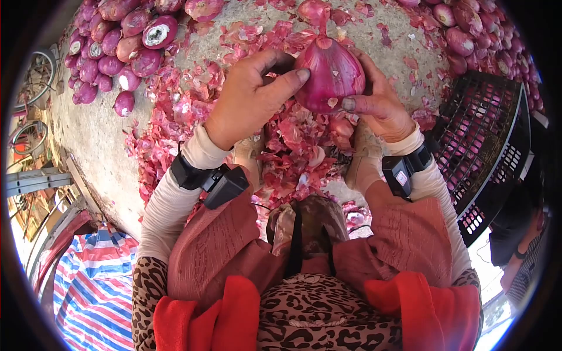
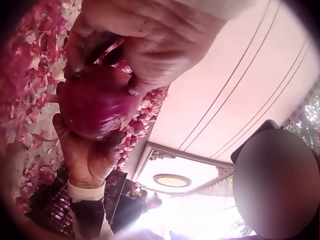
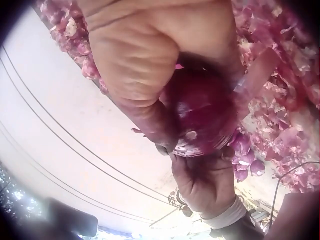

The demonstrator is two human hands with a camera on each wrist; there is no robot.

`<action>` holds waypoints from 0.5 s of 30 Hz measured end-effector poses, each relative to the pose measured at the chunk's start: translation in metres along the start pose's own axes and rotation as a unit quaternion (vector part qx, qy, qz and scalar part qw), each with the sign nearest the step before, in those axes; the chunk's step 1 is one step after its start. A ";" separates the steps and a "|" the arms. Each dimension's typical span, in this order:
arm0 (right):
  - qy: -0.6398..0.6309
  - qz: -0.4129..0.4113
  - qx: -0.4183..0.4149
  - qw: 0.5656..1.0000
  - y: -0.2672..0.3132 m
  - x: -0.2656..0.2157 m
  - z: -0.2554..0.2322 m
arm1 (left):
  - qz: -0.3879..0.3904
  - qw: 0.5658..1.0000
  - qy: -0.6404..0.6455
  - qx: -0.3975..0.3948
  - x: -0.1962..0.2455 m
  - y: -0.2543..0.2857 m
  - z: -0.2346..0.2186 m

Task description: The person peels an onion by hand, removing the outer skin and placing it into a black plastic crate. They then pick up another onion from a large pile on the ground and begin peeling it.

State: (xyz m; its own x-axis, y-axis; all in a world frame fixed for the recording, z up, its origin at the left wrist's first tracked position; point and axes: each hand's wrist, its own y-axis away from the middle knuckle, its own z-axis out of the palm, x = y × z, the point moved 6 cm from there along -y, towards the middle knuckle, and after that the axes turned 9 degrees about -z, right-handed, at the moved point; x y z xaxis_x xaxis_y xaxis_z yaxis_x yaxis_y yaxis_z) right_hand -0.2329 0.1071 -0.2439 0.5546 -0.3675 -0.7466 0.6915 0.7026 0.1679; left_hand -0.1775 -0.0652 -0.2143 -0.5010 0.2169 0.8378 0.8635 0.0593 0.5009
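A large red onion (image 1: 329, 76), glossy and purple with a dry neck pointing away, is held up between both hands over scattered skins. My left hand (image 1: 250, 88) grips its left side, thumb on the near face and fingers bent behind. On the opposite side my right hand (image 1: 380, 102) holds it, thumb low on the onion and fingers round its back. The left wrist view shows the onion (image 2: 97, 102) between the two palms. In the right wrist view the onion (image 3: 202, 112) has a small pale patch low on its skin.
Loose onion skins (image 1: 298, 140) cover the concrete between the feet. Piles of red onions lie at the far left (image 1: 111, 44) and far right (image 1: 468, 29). A black plastic crate (image 1: 477, 140) leans at the right. Striped sheeting (image 1: 96, 281) spreads at the lower left.
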 end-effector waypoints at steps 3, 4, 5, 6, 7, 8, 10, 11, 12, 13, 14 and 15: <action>-0.019 -0.019 0.010 1.000 0.000 0.001 -0.002 | 0.012 1.000 0.009 0.012 -0.006 -0.002 -0.001; -0.019 -0.019 0.010 1.000 0.000 0.001 -0.004 | 0.012 1.000 0.009 0.012 -0.010 -0.003 0.000; 0.006 -0.005 -0.009 1.000 -0.001 0.003 -0.005 | 0.022 0.999 0.026 0.015 -0.011 -0.004 0.000; 0.032 0.008 -0.028 0.999 -0.001 0.004 -0.005 | 0.032 0.998 0.043 0.019 -0.011 -0.004 -0.001; 0.032 0.007 -0.027 0.999 -0.001 0.003 -0.005 | 0.032 0.998 0.042 0.018 -0.011 -0.004 -0.002; 0.023 0.007 -0.027 0.999 -0.001 0.002 -0.003 | 0.019 0.999 0.039 0.002 -0.011 -0.004 -0.003; 0.013 0.005 -0.027 1.000 -0.001 0.002 -0.002 | 0.006 0.999 0.035 -0.015 -0.009 -0.003 -0.002; 0.021 0.002 -0.024 0.999 -0.001 0.002 -0.003 | 0.000 0.998 0.061 -0.027 -0.007 -0.002 0.000; 0.028 -0.001 -0.021 0.999 -0.002 0.001 -0.003 | -0.007 0.995 0.087 -0.039 -0.006 -0.001 0.002; 0.028 -0.002 -0.020 0.999 -0.001 0.001 0.000 | -0.006 0.995 0.087 -0.040 -0.004 0.001 0.007; 0.067 -0.013 -0.005 0.998 -0.002 -0.002 0.006 | -0.020 0.988 0.149 -0.029 -0.003 0.002 0.011; 0.104 -0.025 0.011 0.994 -0.003 -0.003 0.009 | -0.035 0.977 0.211 -0.017 -0.004 0.003 0.012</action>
State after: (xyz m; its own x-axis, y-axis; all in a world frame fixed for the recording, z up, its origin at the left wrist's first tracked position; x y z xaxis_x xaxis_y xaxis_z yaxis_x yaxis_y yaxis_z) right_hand -0.2324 0.1008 -0.2364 0.4128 -0.2653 -0.8713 0.7268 0.6725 0.1396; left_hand -0.1719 -0.0541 -0.2189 -0.5444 -0.2073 0.8128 0.8276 0.0250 0.5607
